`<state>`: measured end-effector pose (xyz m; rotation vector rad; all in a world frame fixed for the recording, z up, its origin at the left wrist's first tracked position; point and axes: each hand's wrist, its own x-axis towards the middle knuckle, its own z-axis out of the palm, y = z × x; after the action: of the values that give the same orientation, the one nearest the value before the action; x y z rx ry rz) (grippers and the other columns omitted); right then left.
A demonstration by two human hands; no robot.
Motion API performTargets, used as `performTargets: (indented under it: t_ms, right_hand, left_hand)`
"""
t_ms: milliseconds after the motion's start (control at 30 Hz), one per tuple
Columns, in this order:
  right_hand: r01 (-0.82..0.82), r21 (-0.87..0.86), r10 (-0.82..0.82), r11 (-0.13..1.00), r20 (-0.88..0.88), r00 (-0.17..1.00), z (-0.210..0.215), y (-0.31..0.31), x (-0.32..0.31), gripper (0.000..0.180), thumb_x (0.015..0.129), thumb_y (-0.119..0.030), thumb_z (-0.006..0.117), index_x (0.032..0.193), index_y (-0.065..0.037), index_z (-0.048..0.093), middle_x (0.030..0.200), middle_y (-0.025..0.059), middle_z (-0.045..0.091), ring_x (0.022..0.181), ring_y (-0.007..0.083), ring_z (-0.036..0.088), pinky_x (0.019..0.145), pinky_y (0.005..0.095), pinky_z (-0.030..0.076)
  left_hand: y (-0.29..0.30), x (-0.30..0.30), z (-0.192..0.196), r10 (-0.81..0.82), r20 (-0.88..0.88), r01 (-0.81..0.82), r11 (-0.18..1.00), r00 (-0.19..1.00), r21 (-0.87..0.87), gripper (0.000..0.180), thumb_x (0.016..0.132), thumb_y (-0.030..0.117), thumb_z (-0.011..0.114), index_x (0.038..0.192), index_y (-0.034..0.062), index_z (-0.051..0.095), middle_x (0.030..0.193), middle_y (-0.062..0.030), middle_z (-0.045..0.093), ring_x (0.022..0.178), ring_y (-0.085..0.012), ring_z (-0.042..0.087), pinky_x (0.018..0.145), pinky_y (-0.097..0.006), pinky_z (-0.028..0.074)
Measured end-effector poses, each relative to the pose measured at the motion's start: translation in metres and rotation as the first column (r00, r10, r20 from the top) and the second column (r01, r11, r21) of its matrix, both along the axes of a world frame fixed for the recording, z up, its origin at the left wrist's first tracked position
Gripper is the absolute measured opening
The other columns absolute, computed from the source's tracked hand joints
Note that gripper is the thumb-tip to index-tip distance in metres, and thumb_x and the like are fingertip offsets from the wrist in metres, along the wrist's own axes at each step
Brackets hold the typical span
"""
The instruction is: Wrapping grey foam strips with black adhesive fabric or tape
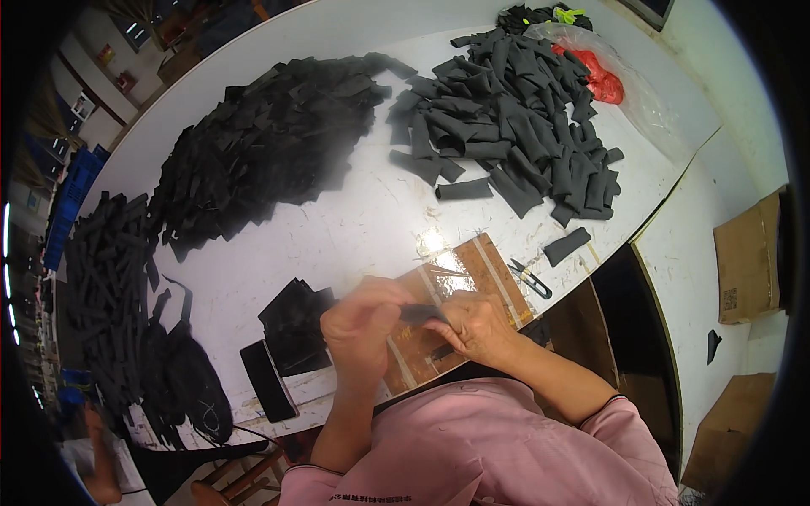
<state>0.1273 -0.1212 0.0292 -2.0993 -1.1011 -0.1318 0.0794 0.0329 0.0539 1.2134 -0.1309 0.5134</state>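
Note:
My left hand (pixel 361 325) and my right hand (pixel 477 325) meet over a taped brown cardboard patch (pixel 472 261) at the near edge of the white table (pixel 371 219). Both pinch one small black fabric piece (pixel 422 314) stretched between them. A short stack of flat black pieces (pixel 295 325) lies just left of my left hand. A big heap of flat black pieces (pixel 261 152) fills the table's far left. A heap of rolled dark pieces (pixel 515 118) fills the far right, with one stray piece (pixel 567 245) nearer me.
Small thread snips (pixel 530 278) lie right of the cardboard patch. A black phone (pixel 268 381) rests at the table's near edge. A clear bag with red contents (pixel 601 78) sits far right. Black straps (pixel 105 278) pile at the left. Cardboard boxes (pixel 747 257) stand on the floor at right.

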Motion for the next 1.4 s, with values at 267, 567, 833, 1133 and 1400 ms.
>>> performTargets:
  t_ms: [267, 567, 833, 1133, 1400]
  right_hand:
    - [-0.066, -0.026, 0.065, 0.997, -0.05, 0.997, 0.014, -0.004, -0.001, 0.018, 0.07, -0.013, 0.065, 0.063, -0.004, 0.051, 0.055, 0.0121, 0.048, 0.049, 0.0256, 0.05, 0.046, 0.0345, 0.04]
    - [0.448, 0.437, 0.035, 0.78, -0.745, 0.667, 0.047, 0.013, 0.066, 0.049, 0.089, -0.045, 0.034, 0.083, 0.0, 0.052, 0.055, -0.0002, 0.041, 0.05, 0.0088, 0.04, 0.048, 0.0196, 0.033]
    - [0.133, 0.156, 0.088, 0.979, -0.905, 0.417, -0.004, -0.006, -0.035, 0.032, 0.09, -0.026, 0.043, 0.076, -0.001, 0.056, 0.058, 0.0, 0.05, 0.054, 0.0056, 0.045, 0.05, 0.0194, 0.035]
    - [-0.055, 0.064, 0.082, 0.996, -0.887, 0.455, -0.017, 0.021, -0.042, 0.029, 0.086, -0.027, 0.049, 0.085, 0.002, 0.054, 0.066, 0.007, 0.054, 0.062, 0.0092, 0.052, 0.056, 0.0229, 0.041]
    - [0.468, 0.323, 0.468, 0.823, -0.852, -0.236, -0.045, 0.067, -0.029, 0.02, 0.082, -0.018, 0.058, 0.09, 0.0, 0.057, 0.077, 0.0049, 0.06, 0.06, 0.008, 0.055, 0.052, 0.0183, 0.045]
  left_hand:
    - [-0.001, -0.01, -0.001, 0.106, -0.141, -0.072, 0.972, 0.984, 0.223, 0.005, 0.078, -0.005, 0.05, 0.077, -0.0041, 0.054, 0.078, -0.0094, 0.058, 0.074, -0.0119, 0.051, 0.068, -0.023, 0.041]
    - [0.143, -0.016, -0.105, 0.955, -0.044, -0.121, 0.083, 0.295, 0.989, 0.034, 0.074, 0.015, 0.058, 0.102, -0.0033, 0.05, 0.104, -0.019, 0.051, 0.099, -0.0354, 0.045, 0.085, -0.045, 0.034]
    - [0.181, 0.006, -0.11, 0.79, -0.319, 0.271, 0.201, 0.524, 0.941, 0.01, 0.071, 0.007, 0.051, 0.078, 0.0005, 0.055, 0.081, -0.0164, 0.057, 0.08, -0.037, 0.05, 0.072, -0.044, 0.04]
    - [0.098, 0.026, -0.037, 0.657, -0.208, -0.234, 0.518, 0.724, 0.823, 0.006, 0.077, 0.005, 0.054, 0.076, -0.0003, 0.053, 0.068, -0.0081, 0.056, 0.062, -0.0188, 0.051, 0.058, -0.029, 0.04]
    - [0.046, -0.014, -0.043, 0.14, -0.639, -0.133, 0.989, 0.757, 0.061, 0.014, 0.077, 0.003, 0.059, 0.089, -0.0009, 0.053, 0.074, -0.0039, 0.058, 0.063, -0.0062, 0.053, 0.057, -0.016, 0.041]
